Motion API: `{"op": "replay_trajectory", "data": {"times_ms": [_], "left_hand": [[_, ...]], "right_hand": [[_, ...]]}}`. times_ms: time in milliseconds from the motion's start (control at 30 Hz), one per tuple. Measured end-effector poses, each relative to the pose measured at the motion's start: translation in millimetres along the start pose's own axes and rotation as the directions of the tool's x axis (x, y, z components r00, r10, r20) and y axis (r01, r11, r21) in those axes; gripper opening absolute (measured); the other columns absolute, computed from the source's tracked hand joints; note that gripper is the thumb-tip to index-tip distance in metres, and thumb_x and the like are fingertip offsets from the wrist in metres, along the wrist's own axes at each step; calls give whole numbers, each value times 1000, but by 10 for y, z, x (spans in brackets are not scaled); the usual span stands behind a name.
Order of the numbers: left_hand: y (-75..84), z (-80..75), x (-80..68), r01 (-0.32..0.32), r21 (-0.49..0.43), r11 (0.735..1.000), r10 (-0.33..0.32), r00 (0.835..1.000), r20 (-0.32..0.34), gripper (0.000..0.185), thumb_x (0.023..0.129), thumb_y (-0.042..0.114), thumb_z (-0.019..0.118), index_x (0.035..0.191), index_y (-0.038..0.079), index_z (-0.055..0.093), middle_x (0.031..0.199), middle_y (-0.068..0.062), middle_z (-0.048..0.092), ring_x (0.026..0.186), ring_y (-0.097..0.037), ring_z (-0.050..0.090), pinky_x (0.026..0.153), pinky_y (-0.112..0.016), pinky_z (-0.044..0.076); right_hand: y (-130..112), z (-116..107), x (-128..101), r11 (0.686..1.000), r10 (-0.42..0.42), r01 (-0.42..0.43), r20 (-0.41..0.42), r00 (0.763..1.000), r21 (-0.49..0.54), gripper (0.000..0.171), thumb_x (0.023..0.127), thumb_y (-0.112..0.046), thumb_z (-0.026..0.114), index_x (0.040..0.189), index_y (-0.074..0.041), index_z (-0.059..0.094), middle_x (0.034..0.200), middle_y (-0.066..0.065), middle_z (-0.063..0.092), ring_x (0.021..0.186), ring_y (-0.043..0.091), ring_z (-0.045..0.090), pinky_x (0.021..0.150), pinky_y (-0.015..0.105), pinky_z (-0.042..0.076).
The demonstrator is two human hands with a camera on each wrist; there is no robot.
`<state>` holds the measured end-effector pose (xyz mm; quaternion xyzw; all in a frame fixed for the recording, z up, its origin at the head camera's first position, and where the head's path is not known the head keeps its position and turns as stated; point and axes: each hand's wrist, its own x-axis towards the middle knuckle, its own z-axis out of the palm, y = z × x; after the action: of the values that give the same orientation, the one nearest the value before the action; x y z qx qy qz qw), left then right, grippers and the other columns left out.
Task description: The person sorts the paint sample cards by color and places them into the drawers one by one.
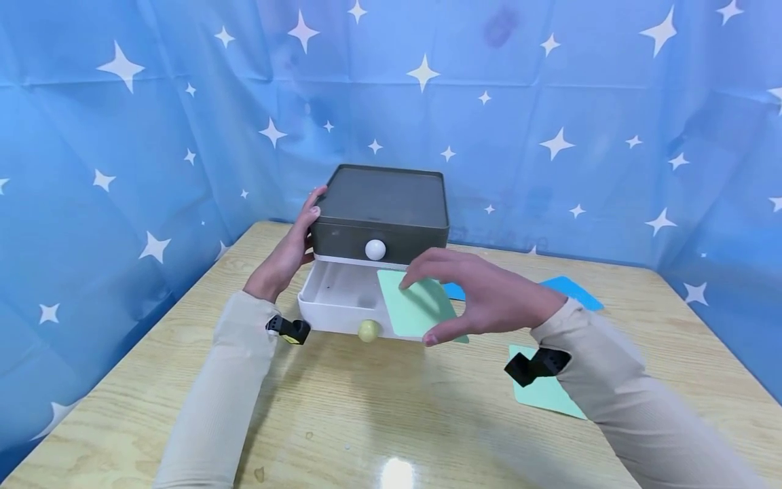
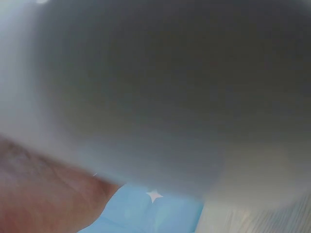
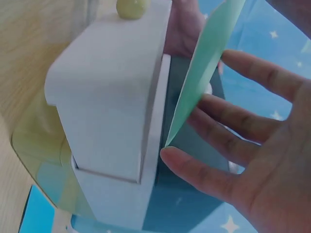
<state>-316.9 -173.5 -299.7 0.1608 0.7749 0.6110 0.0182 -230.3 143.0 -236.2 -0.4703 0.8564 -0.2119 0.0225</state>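
A small two-tier drawer box (image 1: 385, 197) has a dark upper drawer with a white knob (image 1: 375, 249). Below it, the white lower drawer (image 1: 332, 314) is pulled out, with a yellow-green knob (image 1: 368, 331) on its front. My left hand (image 1: 287, 255) rests against the box's left side, fingers reaching up to its top edge. My right hand (image 1: 489, 292) holds a light green paper sheet (image 1: 415, 309) by its edges between thumb and fingers, over the drawer's right part. In the right wrist view, the sheet (image 3: 206, 63) stands tilted at the fingertips. A blurred surface fills most of the left wrist view.
Another light green sheet (image 1: 550, 395) lies on the wooden table (image 1: 342, 421) under the right forearm. One blue sheet (image 1: 571, 291) lies farther back on the right, and a second blue piece (image 1: 454, 291) shows beside the box. A blue starry curtain (image 1: 489, 136) surrounds the table.
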Motion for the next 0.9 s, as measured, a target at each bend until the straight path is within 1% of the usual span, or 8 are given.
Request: {"op": "replay_trajectory", "data": {"times_ms": [67,167,467,733,900], "left_hand": [[1,-2,2,-3,-2,1000,3,1000,-3,51,102,62,18,152,62,6,171,-2,0,153,-47,17,119,-69,20],[0,-3,6,-7,-8,1000,7,1000,-1,51,102,62,18,152,62,6,171,-2,0,153,-47,17,118,-70,20],[-5,2,6,-4,-6,1000,4,1000,1,50,102,62,17,151,63,6,171,1,-1,153,-47,16,118,-70,19],[-3,7,13,-15,-41,999,15,1000,11,51,104,58,17,153,60,6,171,1,-1,154,-45,15,118,-71,19],[-1,2,5,-19,-41,999,19,1000,11,51,105,57,17,154,58,5,171,1,-1,154,-45,15,118,-71,19]], "right_hand": [[-17,28,49,1000,10,-10,19,1000,6,56,78,-44,84,128,-30,61,134,-10,55,124,12,52,101,42,47],[-39,57,118,999,32,-32,42,999,-11,56,79,-45,84,128,-31,61,134,-10,56,122,12,52,98,41,48],[-72,84,285,986,117,-103,109,987,-129,54,82,-51,78,128,-27,63,134,-4,60,121,16,57,102,41,47],[-52,105,354,981,128,-110,109,986,-161,51,84,-49,77,126,-23,64,133,-1,63,120,19,60,102,41,47],[-37,115,384,980,135,-117,102,986,-164,51,84,-47,78,126,-21,65,134,1,63,121,20,60,102,41,47]]}}
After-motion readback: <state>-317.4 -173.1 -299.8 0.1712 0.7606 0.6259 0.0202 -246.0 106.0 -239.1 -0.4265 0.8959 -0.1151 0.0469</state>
